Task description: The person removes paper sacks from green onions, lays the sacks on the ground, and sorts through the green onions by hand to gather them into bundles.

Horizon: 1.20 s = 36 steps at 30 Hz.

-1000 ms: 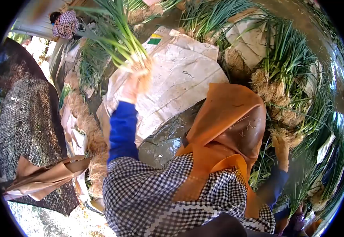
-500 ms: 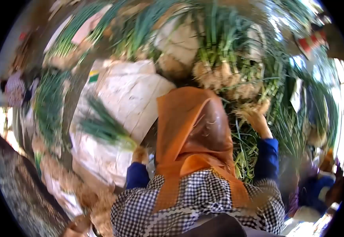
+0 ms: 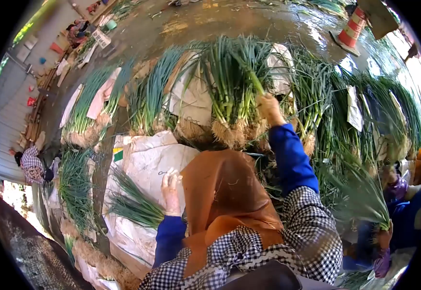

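My right hand [image 3: 269, 107] is closed around a green onion stalk [image 3: 253, 77], held over a row of green onions [image 3: 230, 79] whose pale bushy roots [image 3: 230, 133] point towards me. Near the middle, my left hand [image 3: 172, 188] is raised with its fingers apart, holding nothing. Under it lies a white sack [image 3: 145, 157]. A small bunch of green onions [image 3: 135, 200] rests on that sack, just left of my left hand, its lower end by my blue sleeve. An orange-brown cloth [image 3: 230, 183] hangs in front of my chest and hides what lies beneath.
More green onions [image 3: 75, 188] lie along the left. A co-worker's hand [image 3: 385, 234] at the right grips a bunch of green onions [image 3: 365, 198]. Beyond the rows are wet ground [image 3: 172, 29] and an orange-white traffic cone [image 3: 351, 31]. Another person [image 3: 31, 162] is at far left.
My right hand has moved forward from the root ends at the right to the row ahead. My left hand has let go of the bunch on the sack and lifted. The view has tilted up.
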Tool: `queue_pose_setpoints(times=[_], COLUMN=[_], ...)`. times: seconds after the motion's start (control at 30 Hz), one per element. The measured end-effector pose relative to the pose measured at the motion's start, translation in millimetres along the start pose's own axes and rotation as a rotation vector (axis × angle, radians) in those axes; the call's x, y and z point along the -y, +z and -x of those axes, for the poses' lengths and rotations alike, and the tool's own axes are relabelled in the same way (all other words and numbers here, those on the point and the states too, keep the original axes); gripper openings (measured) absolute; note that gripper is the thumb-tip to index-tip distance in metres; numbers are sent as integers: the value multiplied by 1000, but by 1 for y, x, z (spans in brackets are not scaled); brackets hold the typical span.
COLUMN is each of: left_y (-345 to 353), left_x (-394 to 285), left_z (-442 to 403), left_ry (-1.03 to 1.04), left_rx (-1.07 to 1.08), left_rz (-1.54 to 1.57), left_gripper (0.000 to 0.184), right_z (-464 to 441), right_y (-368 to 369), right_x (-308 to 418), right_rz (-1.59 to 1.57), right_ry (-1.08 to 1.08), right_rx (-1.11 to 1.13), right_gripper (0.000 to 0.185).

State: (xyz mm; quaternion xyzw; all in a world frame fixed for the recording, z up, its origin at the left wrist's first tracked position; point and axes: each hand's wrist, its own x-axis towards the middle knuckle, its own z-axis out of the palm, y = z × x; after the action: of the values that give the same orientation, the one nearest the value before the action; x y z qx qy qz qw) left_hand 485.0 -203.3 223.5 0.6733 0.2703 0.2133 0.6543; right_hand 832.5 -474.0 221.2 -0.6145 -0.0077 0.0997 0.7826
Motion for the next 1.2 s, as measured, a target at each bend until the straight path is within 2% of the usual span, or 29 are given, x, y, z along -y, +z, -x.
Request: queue_pose_setpoints(times=[0.03,0.07,0.1,0.13,0.17,0.23,0.27,0.33,0.37,0.43,0.47,0.5,0.53,0.6,0.63,0.67,0.73,0.77,0.8,0.83,0.87,0.9,0.97,1.0,1.03,1.07,1.13,1.17,1.2], left_y=[27,54,83,114,145,204,227,264,268,268,267,265,264,264,267,270,272,276,279,272,270,270,263,259,256,254,253,253,248], left_x=[-26,-46,-69,-78,-79,-42,0,21,20,23,28,35,40,40,39,42,58,87,108,112,59,59,59,58,57,55,50,48,44], left_z=[2,3,4,8,11,20,23,49,66,86,87,87,88,94,100,103,99,94,90,79,88,83,73,71,70,71,73,74,79], left_ry=[-86,-65,-77,-83,-140,-289,-292,-936,-946,-925,-925,-829,-731,-681,-556,-426,-435,-384,-334,-546,-683,-750,-927,-929,-940,-954,-1041,-1071,-1107], left_rx=[35,107,229,333,494,721,907,856,890,904,907,897,882,866,839,808,794,716,631,822,595,568,590,593,691,792,865,888,903], left_rz=[121,141,38,72,180,411,429,794,672,403,394,263,137,70,-65,-198,-210,-61,89,336,268,319,518,513,587,657,756,814,870], left_gripper=[27,28,29,30,31,31,31,23,20,15,15,16,16,17,17,17,17,17,17,19,19,18,18,18,18,19,20,22,23], right_z=[30,51,71,90,105,175,191,221,226,230,230,218,219,198,193,187,200,212,230,250,275,305,338,347,351,355,313,288,265], right_y=[-21,-45,-64,-80,-94,-81,-83,-75,-93,-111,-113,-123,-113,-125,-130,-126,-115,-111,-108,-96,-92,-87,-115,-138,-177,-219,-202,-190,-176], right_x=[38,52,46,33,0,31,10,-10,-41,-46,-34,-43,-4,-23,-31,-28,-32,-37,-43,-33,-11,26,16,0,-42,-77,-45,-42,-40], right_rz=[159,318,295,268,310,307,39,13,-240,-15,47,169,161,1085,1179,1450,1321,1162,1415,932,844,546,831,1035,1364,1659,1702,1764,1342], right_ry=[-48,-86,15,114,42,249,269,98,237,366,413,400,330,-6,-43,-17,-133,-139,-642,-186,-514,193,311,511,359,489,514,128,26], right_rx=[6,10,92,174,236,239,217,162,243,179,160,12,-53,-278,-227,-130,-115,41,166,214,337,353,513,582,820,971,677,543,215], right_gripper=[21,19,19,19,18,25,27,29,32,29,29,31,33,39,39,36,31,21,17,21,26,32,35,33,33,36,33,23,25])
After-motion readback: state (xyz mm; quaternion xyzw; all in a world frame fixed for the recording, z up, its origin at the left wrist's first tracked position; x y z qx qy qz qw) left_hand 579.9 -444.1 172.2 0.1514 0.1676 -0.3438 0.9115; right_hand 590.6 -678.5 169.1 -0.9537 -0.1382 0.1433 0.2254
